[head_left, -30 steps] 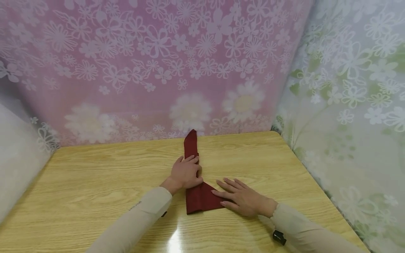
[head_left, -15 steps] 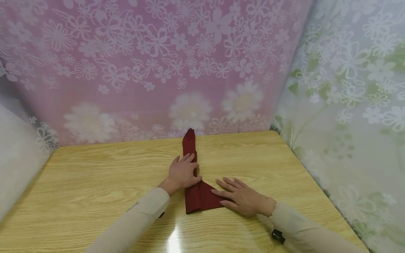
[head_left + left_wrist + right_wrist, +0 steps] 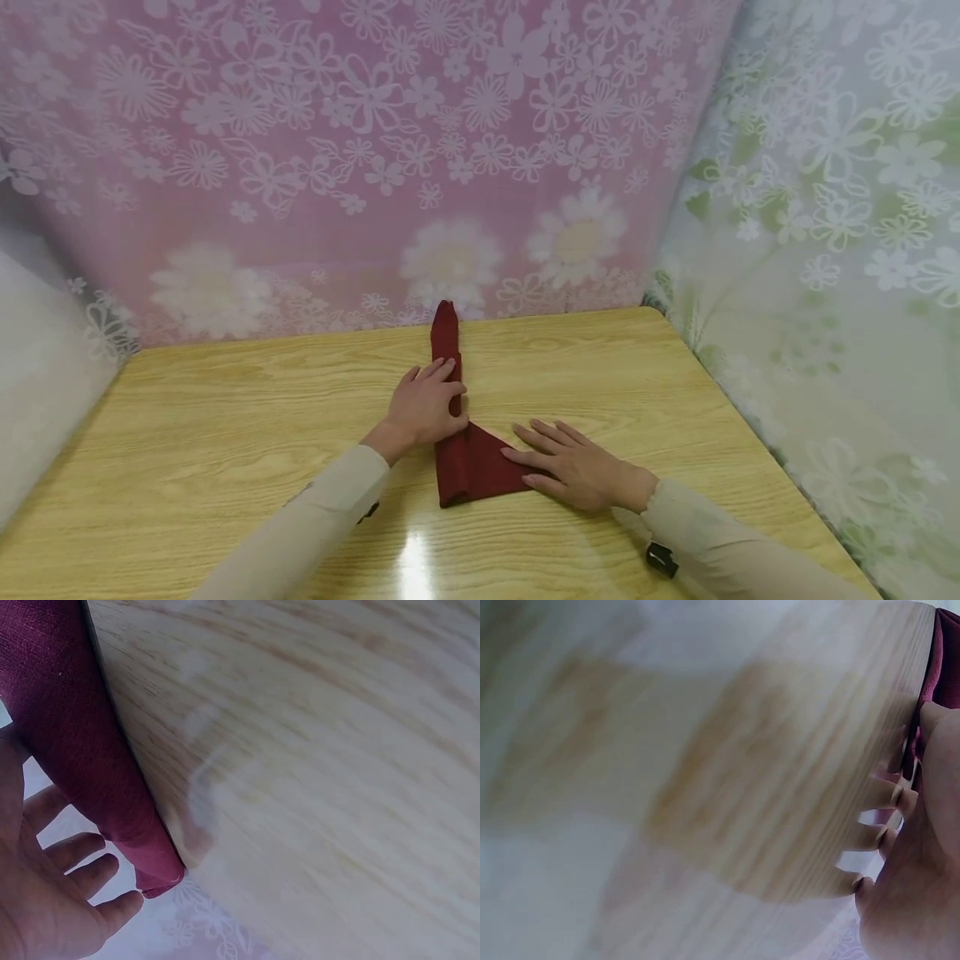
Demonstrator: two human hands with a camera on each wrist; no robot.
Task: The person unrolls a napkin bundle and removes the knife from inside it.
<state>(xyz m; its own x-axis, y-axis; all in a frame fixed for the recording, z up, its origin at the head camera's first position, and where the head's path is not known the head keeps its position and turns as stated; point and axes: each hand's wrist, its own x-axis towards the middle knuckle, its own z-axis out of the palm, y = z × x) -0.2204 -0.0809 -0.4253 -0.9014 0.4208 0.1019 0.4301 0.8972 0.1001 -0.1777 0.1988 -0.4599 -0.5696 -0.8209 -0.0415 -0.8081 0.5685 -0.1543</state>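
Note:
A dark red cloth (image 3: 495, 467) lies on the wooden table in the head view. Its left side forms a long narrow roll pointing at the wall, and a flat triangular part spreads to the right. My left hand (image 3: 422, 408) rests over the middle of the roll, thumb and forefinger at its right edge. In the left wrist view its loosely spread fingers lie along the roll (image 3: 90, 750). With fingers extended, my right hand (image 3: 581, 475) presses the triangle's right corner onto the tabletop. The right wrist view shows only a strip of the cloth (image 3: 949, 667) beside the thumb.
The light wood-grain table (image 3: 225, 433) has its far edge against a pink flowered backdrop (image 3: 337, 208), which the roll's tip overlaps in view. A pale floral curtain (image 3: 832, 250) runs along the right side. White sheeting (image 3: 45, 367) stands on the left.
My left hand and the roll have shifted a little to the left, and the flat triangle has grown wider on that side. My right hand has stayed in place on the corner.

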